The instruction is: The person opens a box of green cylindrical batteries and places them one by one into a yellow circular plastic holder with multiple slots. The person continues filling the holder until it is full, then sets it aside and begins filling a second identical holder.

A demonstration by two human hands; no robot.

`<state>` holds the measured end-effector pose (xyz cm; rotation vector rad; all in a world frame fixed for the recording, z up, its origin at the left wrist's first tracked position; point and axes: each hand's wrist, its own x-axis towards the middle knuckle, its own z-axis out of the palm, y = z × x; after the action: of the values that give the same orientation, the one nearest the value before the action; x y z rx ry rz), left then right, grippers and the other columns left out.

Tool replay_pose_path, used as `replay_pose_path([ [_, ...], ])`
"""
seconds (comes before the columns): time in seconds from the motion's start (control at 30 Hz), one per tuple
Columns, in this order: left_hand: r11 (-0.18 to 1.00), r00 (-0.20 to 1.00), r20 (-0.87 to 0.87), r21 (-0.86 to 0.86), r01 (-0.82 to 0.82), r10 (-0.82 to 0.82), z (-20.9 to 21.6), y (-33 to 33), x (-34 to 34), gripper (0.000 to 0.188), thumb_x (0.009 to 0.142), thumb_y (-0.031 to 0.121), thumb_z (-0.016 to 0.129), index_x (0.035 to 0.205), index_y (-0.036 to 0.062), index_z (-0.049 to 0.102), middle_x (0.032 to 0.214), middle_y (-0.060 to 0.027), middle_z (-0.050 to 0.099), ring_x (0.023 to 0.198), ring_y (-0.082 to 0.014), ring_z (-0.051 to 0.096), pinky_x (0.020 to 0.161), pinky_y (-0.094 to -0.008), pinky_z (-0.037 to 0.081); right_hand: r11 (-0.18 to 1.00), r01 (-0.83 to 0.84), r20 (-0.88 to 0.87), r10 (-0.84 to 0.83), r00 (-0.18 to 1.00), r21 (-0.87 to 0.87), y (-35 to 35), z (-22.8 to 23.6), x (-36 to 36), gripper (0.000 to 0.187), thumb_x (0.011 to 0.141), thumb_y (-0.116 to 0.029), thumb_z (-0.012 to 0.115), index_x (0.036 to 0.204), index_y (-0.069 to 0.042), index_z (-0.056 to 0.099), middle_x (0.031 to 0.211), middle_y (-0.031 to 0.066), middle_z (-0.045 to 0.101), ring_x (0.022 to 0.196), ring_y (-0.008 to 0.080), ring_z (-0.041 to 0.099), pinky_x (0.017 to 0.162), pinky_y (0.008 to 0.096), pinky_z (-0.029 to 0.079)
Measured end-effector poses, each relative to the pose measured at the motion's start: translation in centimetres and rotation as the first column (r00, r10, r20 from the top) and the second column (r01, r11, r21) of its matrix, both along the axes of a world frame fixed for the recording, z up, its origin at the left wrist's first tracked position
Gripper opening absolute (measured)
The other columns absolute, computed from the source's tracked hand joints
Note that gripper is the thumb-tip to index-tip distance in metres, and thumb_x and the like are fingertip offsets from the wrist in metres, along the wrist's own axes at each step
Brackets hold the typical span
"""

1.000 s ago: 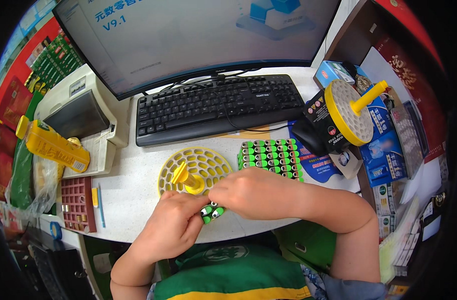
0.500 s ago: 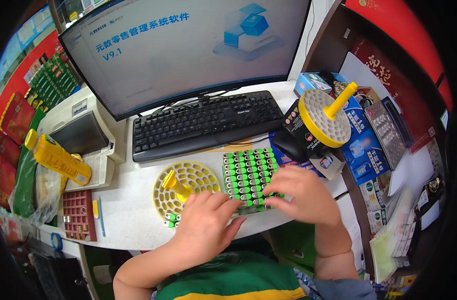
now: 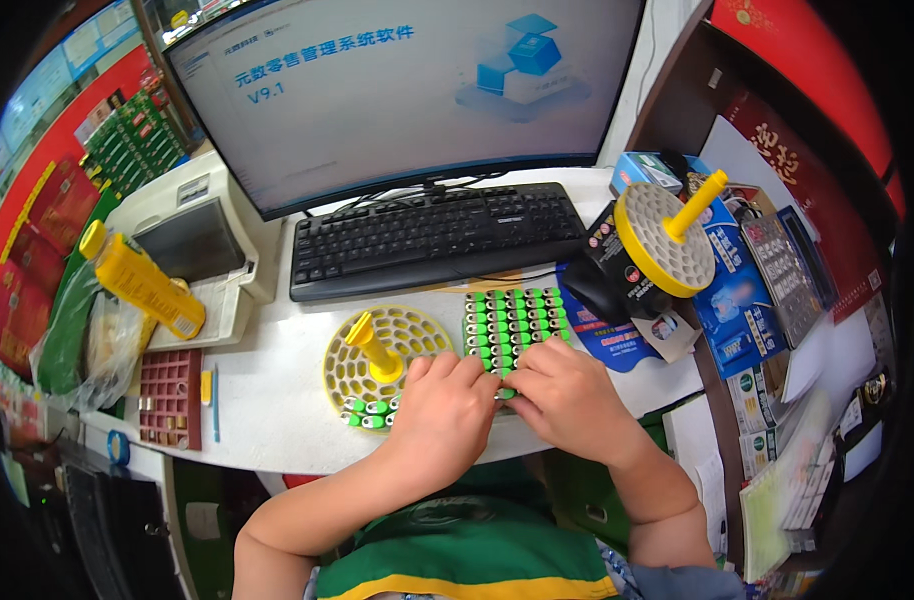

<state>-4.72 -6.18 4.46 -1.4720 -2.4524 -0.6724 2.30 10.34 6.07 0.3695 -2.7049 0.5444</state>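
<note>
My left hand (image 3: 443, 408) and my right hand (image 3: 565, 402) meet at the near edge of a rectangular block of small green-and-silver pieces (image 3: 517, 318), set in neat rows. One such piece (image 3: 504, 393) shows at the right hand's pinched fingertips, touching the left fingers. The left fingers are curled, and whatever they grip is hidden. Beside the left hand lies a round yellow rack (image 3: 337, 345) with many oval holes and an upright yellow post (image 3: 375, 350). Several green pieces (image 3: 369, 410) sit along its near rim, partly covered by my left hand.
A second yellow rack (image 3: 667, 245) rests on a black box at the right, near a black mouse (image 3: 595, 292). Behind are a keyboard (image 3: 437, 240) and monitor (image 3: 407, 100). Leftward stand a yellow bottle (image 3: 147, 283), a printer (image 3: 245, 250) and a red compartment tray (image 3: 170, 400).
My right hand has moved left and nearer to me, closing its fingers beside the left hand. The left fingers have curled in more. The whole view has shifted slightly.
</note>
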Motion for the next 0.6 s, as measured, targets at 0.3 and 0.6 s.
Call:
replay_pose_path([
  [0.3, 0.945, 0.98, 0.111, 0.3, 0.128, -0.168, 5.6, -2.9, -2.0, 0.023, 0.067, 0.007, 0.077, 0.087, 0.0076, 0.066, 0.08, -0.0033, 0.066, 0.072, -0.0227, 0.061, 0.067, -0.0336, 0.04, 0.946, -0.161, -0.114, 0.134, 0.984, -0.28, -0.6, 4.6, -1.1, 0.019, 0.071, -0.005, 0.073, 0.088, -0.004, 0.066, 0.076, 0.0096, 0.065, 0.069, 0.0269, 0.064, 0.062, 0.0343, 0.051],
  [0.6, 0.934, 0.968, 0.213, 0.355, 0.048, -0.131, 8.0, -10.0, -5.0, 0.019, 0.063, 0.007, 0.078, 0.08, 0.0052, 0.069, 0.079, -0.0048, 0.07, 0.071, -0.0213, 0.064, 0.07, -0.0305, 0.042, 0.871, -0.26, -0.2, 0.192, 0.961, -0.416, -8.2, 5.1, -4.8, 0.015, 0.075, -0.006, 0.071, 0.085, -0.005, 0.06, 0.069, 0.008, 0.062, 0.061, 0.0249, 0.062, 0.054, 0.0336, 0.048],
])
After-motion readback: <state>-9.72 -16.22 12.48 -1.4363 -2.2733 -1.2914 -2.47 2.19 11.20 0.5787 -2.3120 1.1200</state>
